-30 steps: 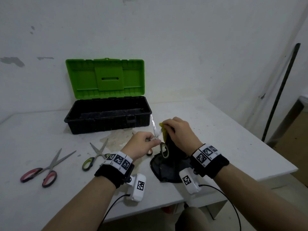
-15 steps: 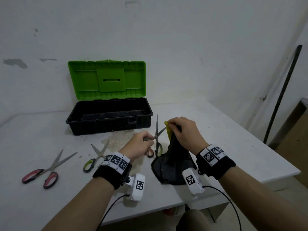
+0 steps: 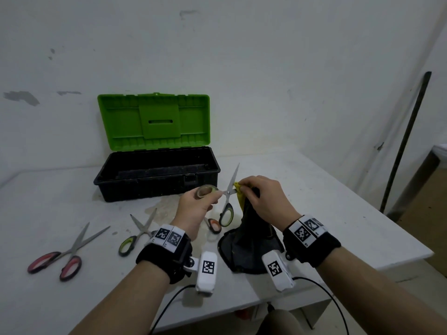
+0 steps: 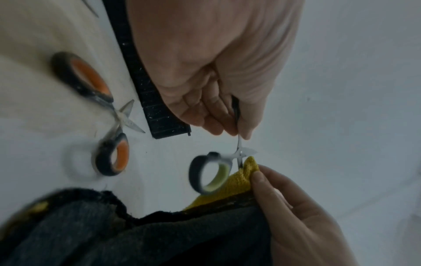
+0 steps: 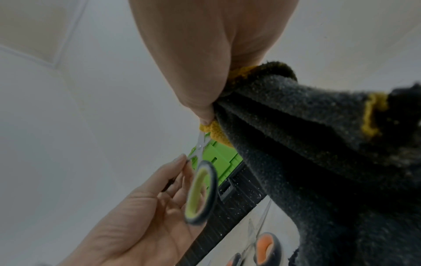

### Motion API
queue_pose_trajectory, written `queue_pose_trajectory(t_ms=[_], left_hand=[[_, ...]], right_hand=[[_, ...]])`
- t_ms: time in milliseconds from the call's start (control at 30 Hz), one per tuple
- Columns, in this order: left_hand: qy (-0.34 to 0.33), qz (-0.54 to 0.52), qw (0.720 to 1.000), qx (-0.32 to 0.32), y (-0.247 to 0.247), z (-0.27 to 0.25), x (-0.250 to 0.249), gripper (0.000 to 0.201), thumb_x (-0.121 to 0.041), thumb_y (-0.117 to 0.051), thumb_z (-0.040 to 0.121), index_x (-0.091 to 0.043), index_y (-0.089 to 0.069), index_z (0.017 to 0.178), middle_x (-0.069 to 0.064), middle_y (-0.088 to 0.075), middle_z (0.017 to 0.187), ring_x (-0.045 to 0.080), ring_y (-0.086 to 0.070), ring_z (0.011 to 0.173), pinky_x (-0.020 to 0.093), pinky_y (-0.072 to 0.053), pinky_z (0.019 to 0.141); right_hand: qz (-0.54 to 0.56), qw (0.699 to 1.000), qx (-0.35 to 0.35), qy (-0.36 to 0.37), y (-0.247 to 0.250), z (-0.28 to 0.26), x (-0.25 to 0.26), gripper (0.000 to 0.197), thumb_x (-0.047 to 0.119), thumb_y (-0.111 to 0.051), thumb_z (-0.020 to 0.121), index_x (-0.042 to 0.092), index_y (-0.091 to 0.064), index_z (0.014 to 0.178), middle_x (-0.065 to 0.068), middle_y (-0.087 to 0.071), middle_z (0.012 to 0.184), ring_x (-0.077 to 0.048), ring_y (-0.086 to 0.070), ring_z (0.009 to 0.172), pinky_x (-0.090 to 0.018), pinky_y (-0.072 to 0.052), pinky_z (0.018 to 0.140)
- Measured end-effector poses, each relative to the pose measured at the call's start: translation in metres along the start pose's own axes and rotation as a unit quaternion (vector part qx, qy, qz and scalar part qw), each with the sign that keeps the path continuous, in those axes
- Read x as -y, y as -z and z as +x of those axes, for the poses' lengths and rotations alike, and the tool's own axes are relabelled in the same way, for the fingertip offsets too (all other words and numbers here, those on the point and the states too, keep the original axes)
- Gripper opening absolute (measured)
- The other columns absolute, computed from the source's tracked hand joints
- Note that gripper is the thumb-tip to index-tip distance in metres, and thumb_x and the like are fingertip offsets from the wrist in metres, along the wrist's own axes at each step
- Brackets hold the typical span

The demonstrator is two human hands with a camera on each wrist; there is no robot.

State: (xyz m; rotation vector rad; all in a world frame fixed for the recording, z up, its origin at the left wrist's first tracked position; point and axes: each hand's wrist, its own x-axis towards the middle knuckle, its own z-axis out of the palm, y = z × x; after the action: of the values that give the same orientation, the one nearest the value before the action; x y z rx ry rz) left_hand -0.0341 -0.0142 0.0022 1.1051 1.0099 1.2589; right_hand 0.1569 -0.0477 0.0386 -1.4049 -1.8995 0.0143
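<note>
1. Four pairs of scissors are showing. The held scissors (image 3: 227, 193) are hanging in the air. Three more are lying on the table (image 3: 338, 213): the red scissors (image 3: 70, 250), the green scissors (image 3: 139, 228) and the orange scissors (image 4: 111, 129).
2. One toolbox (image 3: 157, 182) is sitting towards the back of the table with its lid (image 3: 154, 122) standing open. There is one dark cloth (image 3: 249, 238) with a yellow hem (image 3: 239, 192), and one pole (image 3: 406, 141) is leaning by the right wall.
3. The left hand (image 3: 193, 206) is gripping the held scissors by one handle loop, fingers curled round it. The other loop is dangling free, the blades are spread, and one blade is pointing up.
4. The right hand (image 3: 263, 199) is pinching the hem, holding that corner up just beside the scissors' pivot. The rest of the cloth is resting on the table near the front edge.
5. Only the head view is showing the red and green scissors and the pole. In it the left hand is hiding most of the orange scissors.
6. The left wrist view is showing the orange scissors whole, with their blades spread. It is also showing the held scissors' lower blade reaching the hem.
7. The right wrist view is showing a second yellow patch (image 5: 373, 115) farther down the cloth.
</note>
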Motion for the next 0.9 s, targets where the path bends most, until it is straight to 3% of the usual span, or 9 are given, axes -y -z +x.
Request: queue_pose_trajectory(t_ms=[67, 200, 333, 433, 500, 567, 700, 900], left_hand=[[0.024, -0.085, 0.996, -0.008, -0.003, 0.0, 0.001, 0.007, -0.014, -0.074, 0.089, -0.01, -0.07, 0.092, 0.003, -0.07, 0.082, 0.019, -0.068, 0.082, 0.038, -0.051, 0.087], [0.049, -0.137, 0.989, 0.006, -0.006, -0.006, -0.001, 0.011, -0.026, -0.059, 0.101, -0.015, -0.06, 0.099, 0.004, -0.062, 0.093, 0.03, -0.074, 0.084, 0.038, -0.059, 0.07], [0.032, -0.095, 0.995, -0.026, -0.007, -0.008, 0.003, 0.018, -0.03, -0.052, 0.104, -0.013, -0.057, 0.099, 0.008, -0.056, 0.09, 0.018, -0.062, 0.06, 0.031, -0.053, 0.055], [0.026, -0.068, 0.997, -0.021, -0.006, -0.004, 0.008, 0.025, -0.026, -0.056, 0.102, -0.001, -0.059, 0.099, 0.011, -0.054, 0.078, 0.012, -0.055, 0.052, 0.025, -0.051, 0.05], [0.03, -0.054, 0.998, -0.013, -0.005, -0.004, 0.01, 0.028, -0.024, -0.06, 0.1, 0.004, -0.064, 0.096, 0.012, -0.056, 0.071, 0.012, -0.055, 0.053, 0.023, -0.051, 0.051], [0.03, -0.056, 0.998, -0.016, -0.007, -0.004, 0.012, 0.029, -0.022, -0.062, 0.099, 0.007, -0.066, 0.096, 0.011, -0.058, 0.069, 0.013, -0.056, 0.055, 0.022, -0.051, 0.053], [0.013, -0.062, 0.998, -0.025, -0.014, -0.008, 0.011, 0.026, -0.019, -0.063, 0.098, 0.006, -0.067, 0.099, 0.012, -0.066, 0.077, 0.014, -0.058, 0.057, 0.025, -0.051, 0.053], [0.008, -0.062, 0.998, -0.023, -0.016, -0.015, 0.015, 0.024, -0.021, -0.06, 0.1, 0.001, -0.067, 0.091, 0.01, -0.064, 0.072, 0.014, -0.054, 0.051, 0.032, -0.04, 0.052]], right_hand=[[0.002, 1.0, 0.003, 0.001, 0.001, 0.0, 0.004, 0.014, 0.022, -0.06, 0.095, 0.018, -0.072, 0.101, 0.002, -0.071, 0.091, -0.013, -0.061, 0.084, -0.024, -0.046, 0.078], [0.01, 1.0, 0.017, -0.009, 0.004, -0.001, 0.01, 0.018, 0.026, -0.06, 0.095, 0.019, -0.072, 0.107, 0.002, -0.072, 0.098, -0.012, -0.062, 0.09, -0.023, -0.047, 0.083], [0.05, 0.997, 0.028, -0.059, 0.01, -0.005, 0.015, 0.023, 0.029, -0.06, 0.093, 0.023, -0.071, 0.112, 0.008, -0.071, 0.105, -0.006, -0.063, 0.095, -0.019, -0.048, 0.087], [0.074, 0.994, 0.051, -0.067, 0.012, -0.008, 0.021, 0.027, 0.025, -0.061, 0.09, 0.024, -0.069, 0.115, 0.013, -0.067, 0.101, 0.001, -0.06, 0.087, -0.004, -0.043, 0.078], [0.069, 0.995, 0.055, -0.047, 0.011, -0.007, 0.024, 0.027, 0.023, -0.062, 0.09, 0.024, -0.067, 0.116, 0.014, -0.065, 0.097, 0.006, -0.058, 0.081, -0.003, -0.041, 0.072], [0.059, 0.997, 0.044, -0.024, 0.009, -0.006, 0.027, 0.023, 0.021, -0.062, 0.091, 0.022, -0.065, 0.114, 0.01, -0.067, 0.094, 0.001, -0.059, 0.078, -0.008, -0.043, 0.071], [0.027, 0.998, 0.047, 0.028, -0.007, -0.004, 0.032, 0.02, 0.013, -0.06, 0.092, 0.015, -0.069, 0.11, -0.005, -0.067, 0.099, -0.018, -0.062, 0.091, -0.029, -0.049, 0.082], [-0.003, 0.998, 0.05, 0.028, -0.026, -0.003, 0.027, 0.02, 0.017, -0.056, 0.095, 0.014, -0.07, 0.109, -0.008, -0.061, 0.093, -0.027, -0.061, 0.084, -0.045, -0.052, 0.074]])
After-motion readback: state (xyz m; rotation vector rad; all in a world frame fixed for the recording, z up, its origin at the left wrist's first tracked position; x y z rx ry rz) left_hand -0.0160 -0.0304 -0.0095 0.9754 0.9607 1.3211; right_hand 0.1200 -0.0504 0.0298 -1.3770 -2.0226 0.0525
